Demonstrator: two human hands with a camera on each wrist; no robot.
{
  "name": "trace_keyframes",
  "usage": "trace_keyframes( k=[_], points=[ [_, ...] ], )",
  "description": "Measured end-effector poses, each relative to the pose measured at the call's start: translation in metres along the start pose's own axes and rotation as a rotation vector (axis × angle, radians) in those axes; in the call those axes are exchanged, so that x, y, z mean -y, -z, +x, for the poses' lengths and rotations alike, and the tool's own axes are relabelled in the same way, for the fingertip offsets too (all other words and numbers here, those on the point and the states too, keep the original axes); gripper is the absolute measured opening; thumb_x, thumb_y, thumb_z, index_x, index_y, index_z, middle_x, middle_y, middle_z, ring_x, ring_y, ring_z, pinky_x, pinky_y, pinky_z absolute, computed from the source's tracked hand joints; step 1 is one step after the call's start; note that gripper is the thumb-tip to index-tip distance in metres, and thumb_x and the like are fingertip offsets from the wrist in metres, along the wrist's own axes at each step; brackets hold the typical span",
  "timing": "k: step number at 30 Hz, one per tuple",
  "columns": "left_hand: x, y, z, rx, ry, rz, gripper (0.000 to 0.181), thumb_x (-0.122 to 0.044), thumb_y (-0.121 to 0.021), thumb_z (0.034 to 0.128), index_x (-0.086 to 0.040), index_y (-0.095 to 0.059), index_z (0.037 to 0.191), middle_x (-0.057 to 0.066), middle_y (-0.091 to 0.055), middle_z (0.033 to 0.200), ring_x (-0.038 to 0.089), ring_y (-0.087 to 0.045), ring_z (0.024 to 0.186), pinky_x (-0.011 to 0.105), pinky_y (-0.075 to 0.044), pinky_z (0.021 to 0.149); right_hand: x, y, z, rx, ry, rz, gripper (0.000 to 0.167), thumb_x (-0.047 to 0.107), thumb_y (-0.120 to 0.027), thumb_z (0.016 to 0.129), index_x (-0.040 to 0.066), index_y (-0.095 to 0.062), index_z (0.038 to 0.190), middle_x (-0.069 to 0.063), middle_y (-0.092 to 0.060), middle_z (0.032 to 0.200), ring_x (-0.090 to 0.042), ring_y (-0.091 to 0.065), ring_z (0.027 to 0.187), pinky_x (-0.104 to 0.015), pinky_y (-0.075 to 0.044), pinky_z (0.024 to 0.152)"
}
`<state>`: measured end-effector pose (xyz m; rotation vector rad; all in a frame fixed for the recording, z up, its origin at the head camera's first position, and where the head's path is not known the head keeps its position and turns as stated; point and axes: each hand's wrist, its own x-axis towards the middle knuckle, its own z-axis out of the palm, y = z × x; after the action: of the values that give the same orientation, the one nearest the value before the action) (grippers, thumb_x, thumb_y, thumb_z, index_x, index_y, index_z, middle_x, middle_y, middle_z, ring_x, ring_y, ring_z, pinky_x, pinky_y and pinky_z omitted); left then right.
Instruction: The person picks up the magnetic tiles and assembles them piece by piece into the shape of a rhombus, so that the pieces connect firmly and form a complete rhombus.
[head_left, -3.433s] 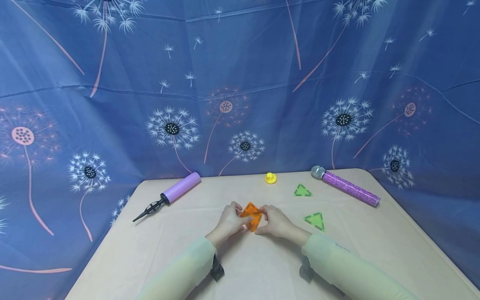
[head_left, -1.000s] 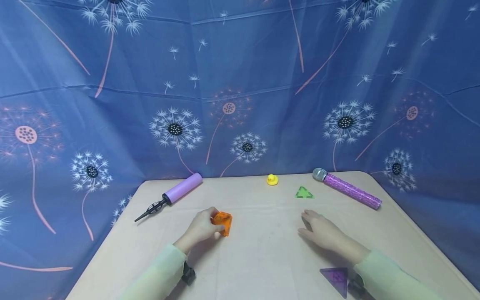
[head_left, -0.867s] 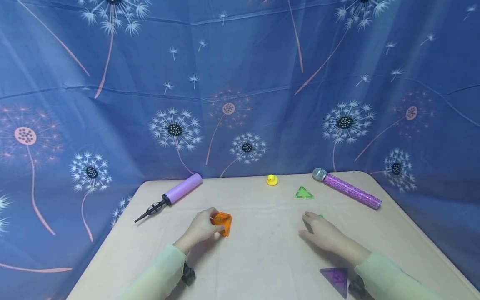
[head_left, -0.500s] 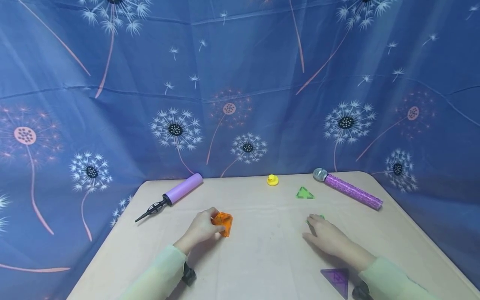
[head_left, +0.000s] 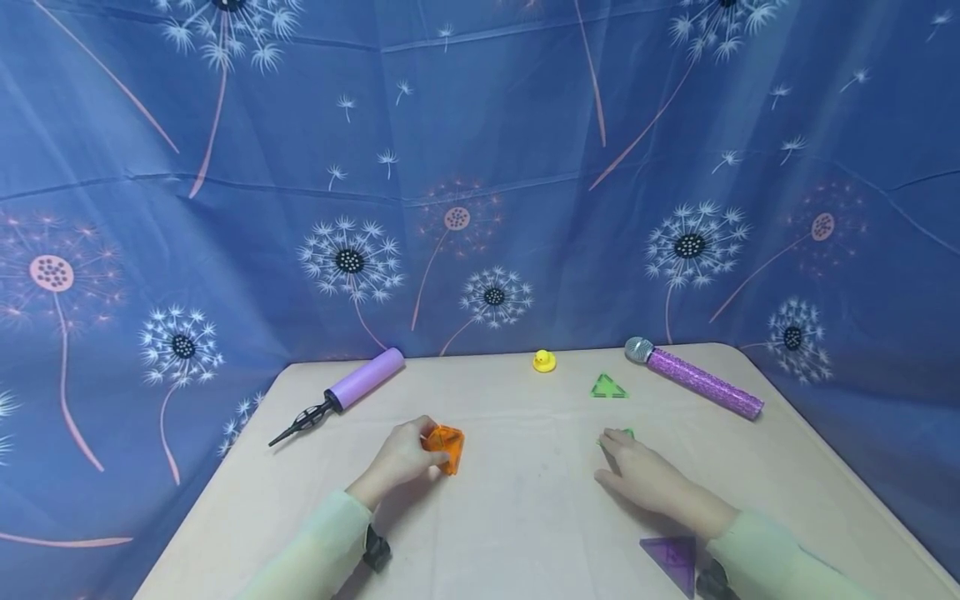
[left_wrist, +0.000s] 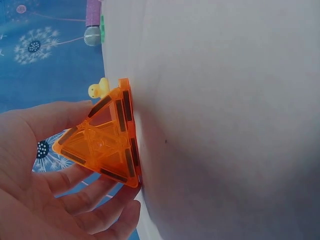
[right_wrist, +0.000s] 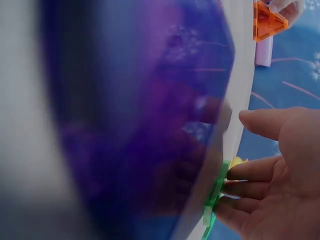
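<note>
Left of the table's middle, my left hand (head_left: 403, 457) grips orange triangular magnetic tiles (head_left: 451, 448) joined at an angle. In the left wrist view, thumb and fingers are on both sides of these orange tiles (left_wrist: 104, 145), which rest upright on the tabletop. On the right, my right hand (head_left: 647, 477) touches a green triangular magnetic tile (head_left: 628, 434) with extended fingertips, covering most of it. The right wrist view has that green tile (right_wrist: 217, 186) under the fingers, the thumb apart. A purple triangular tile (head_left: 675, 560) lies beside the right wrist.
Another green triangular tile (head_left: 609, 387) lies farther back. Along the far edge are a purple hand pump (head_left: 366, 379), a yellow rubber duck (head_left: 543, 361) and a glittery purple microphone (head_left: 703, 382). A blue dandelion-print cloth (head_left: 525, 208) hangs behind the table (head_left: 517, 533).
Both hands were on the orange tiles at the centre; the left has carried them leftward. My right hand has moved right onto the nearer green tile, which now lies slightly more to the left.
</note>
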<state>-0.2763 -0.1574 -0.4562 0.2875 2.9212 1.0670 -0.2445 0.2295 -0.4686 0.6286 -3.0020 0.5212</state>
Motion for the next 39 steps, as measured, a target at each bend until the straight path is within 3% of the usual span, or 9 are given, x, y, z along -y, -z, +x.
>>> trace_keyframes(
  k=[12, 23, 31, 39],
  points=[
    [0.002, -0.001, 0.000, 0.003, 0.015, -0.004, 0.033, -0.017, -0.085, 0.0817, -0.008, -0.066, 0.108, 0.004, -0.068, 0.094, 0.019, -0.061, 0.085, 0.040, -0.054, 0.078, 0.040, -0.004, 0.023, 0.134, 0.013, 0.084, 0.064, 0.025, -0.068, 0.096, -0.016, -0.048, 0.140, -0.035, -0.042, 0.149, -0.050, -0.039, 0.139, -0.060, -0.031, 0.114],
    [0.002, -0.002, -0.002, 0.010, 0.005, -0.011, 0.034, -0.017, -0.085, 0.0817, -0.007, -0.066, 0.108, 0.004, -0.068, 0.095, 0.019, -0.062, 0.085, 0.041, -0.055, 0.079, 0.074, -0.020, 0.046, 0.184, 0.097, 0.045, 0.064, 0.026, -0.068, 0.096, -0.014, -0.048, 0.142, -0.031, -0.041, 0.151, -0.043, -0.038, 0.142, -0.053, -0.032, 0.115],
    [0.000, -0.002, -0.003, 0.005, 0.001, -0.013, 0.034, -0.017, -0.084, 0.0821, -0.007, -0.066, 0.109, 0.004, -0.068, 0.096, 0.019, -0.061, 0.085, 0.041, -0.054, 0.078, 0.079, -0.032, 0.054, 0.192, 0.095, 0.017, 0.065, 0.028, -0.070, 0.095, -0.010, -0.048, 0.144, -0.027, -0.041, 0.154, -0.039, -0.037, 0.144, -0.050, -0.033, 0.116],
    [0.001, -0.002, -0.002, -0.005, -0.001, -0.008, 0.035, -0.017, -0.085, 0.0823, -0.006, -0.065, 0.109, 0.004, -0.066, 0.094, 0.019, -0.059, 0.083, 0.040, -0.053, 0.077, 0.081, -0.027, 0.055, 0.193, 0.091, 0.041, 0.062, 0.026, -0.070, 0.095, -0.008, -0.050, 0.144, -0.025, -0.042, 0.154, -0.039, -0.038, 0.144, -0.051, -0.033, 0.116]
  ],
)
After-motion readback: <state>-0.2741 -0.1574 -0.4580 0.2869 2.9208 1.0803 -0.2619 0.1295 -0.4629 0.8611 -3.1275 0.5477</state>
